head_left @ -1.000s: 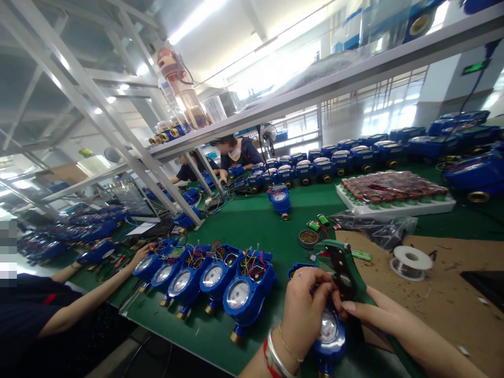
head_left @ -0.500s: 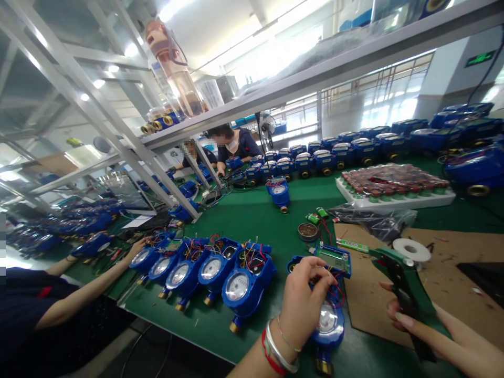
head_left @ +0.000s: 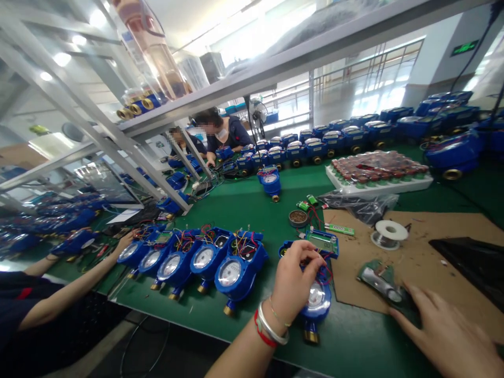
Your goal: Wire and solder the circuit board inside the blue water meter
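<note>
My left hand (head_left: 296,274) is pinched closed above a blue water meter (head_left: 316,302), with thin red wires (head_left: 325,274) at its fingertips. A small circuit board with a grey display (head_left: 323,242) sits at the top of this meter; my fingers hide part of the wiring. On the cardboard at right lies a green and black gun-shaped tool (head_left: 380,283). My right hand (head_left: 441,325) is beside its dark handle, thumb and fingers spread, slightly blurred. A spool of wire (head_left: 389,234) stands behind the tool. Near the meter is a green battery-like stick (head_left: 339,229).
Several open meters (head_left: 230,273) stand in a row to the left, near a co-worker's arm (head_left: 74,281). A round tin (head_left: 298,218) sits behind my left hand. Farther back are a wrapped tray of red-topped pieces (head_left: 380,170) and rows of meters. A shelf (head_left: 252,97) crosses above.
The gun-shaped tool was upright in my right hand and now lies on the cardboard; my right hand's grip has loosened. My left hand keeps its pinch at the meter. The view has shifted slightly.
</note>
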A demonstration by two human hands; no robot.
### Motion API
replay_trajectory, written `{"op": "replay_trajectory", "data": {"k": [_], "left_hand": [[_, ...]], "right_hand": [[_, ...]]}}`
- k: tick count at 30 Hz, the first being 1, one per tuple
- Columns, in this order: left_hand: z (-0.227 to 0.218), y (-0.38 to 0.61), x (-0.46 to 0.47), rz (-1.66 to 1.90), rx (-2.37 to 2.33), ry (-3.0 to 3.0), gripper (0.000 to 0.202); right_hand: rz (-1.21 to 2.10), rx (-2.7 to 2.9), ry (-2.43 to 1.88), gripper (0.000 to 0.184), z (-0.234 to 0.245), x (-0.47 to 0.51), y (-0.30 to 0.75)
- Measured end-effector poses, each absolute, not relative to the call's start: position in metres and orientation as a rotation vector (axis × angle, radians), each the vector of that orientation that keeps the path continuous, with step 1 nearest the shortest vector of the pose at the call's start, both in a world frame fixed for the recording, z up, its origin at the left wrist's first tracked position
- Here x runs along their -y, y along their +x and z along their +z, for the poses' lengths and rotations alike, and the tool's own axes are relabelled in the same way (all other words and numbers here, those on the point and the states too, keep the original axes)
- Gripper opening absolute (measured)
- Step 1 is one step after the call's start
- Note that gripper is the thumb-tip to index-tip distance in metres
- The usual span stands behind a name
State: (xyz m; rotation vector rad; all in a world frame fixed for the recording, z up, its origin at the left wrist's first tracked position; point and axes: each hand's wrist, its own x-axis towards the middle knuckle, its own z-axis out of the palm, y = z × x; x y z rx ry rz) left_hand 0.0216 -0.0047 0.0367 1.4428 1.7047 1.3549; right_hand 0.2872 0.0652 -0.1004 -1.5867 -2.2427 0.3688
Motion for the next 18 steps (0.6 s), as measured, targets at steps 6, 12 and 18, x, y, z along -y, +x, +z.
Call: {"op": "replay_trajectory", "data": {"k": [6, 12, 18], "left_hand": [[0.037, 0.021, 0.003, 1.333, -1.687, 1.463, 0.016], [0.037, 0.021, 0.004, 1.341, -1.674, 1.514, 0.023], [0.033, 0.018, 0.001, 1.326, -1.704, 1.518, 0.030]], "right_hand": [[0.340, 2.234, -1.158, 0.038, -0.007, -0.064, 0.240], [0.608, 2.301, -0.656, 0.025, 0.046, -0.067, 0.181], [0.679, 2.309, -0.545, 0.019, 0.039, -0.079, 0.163]]}}
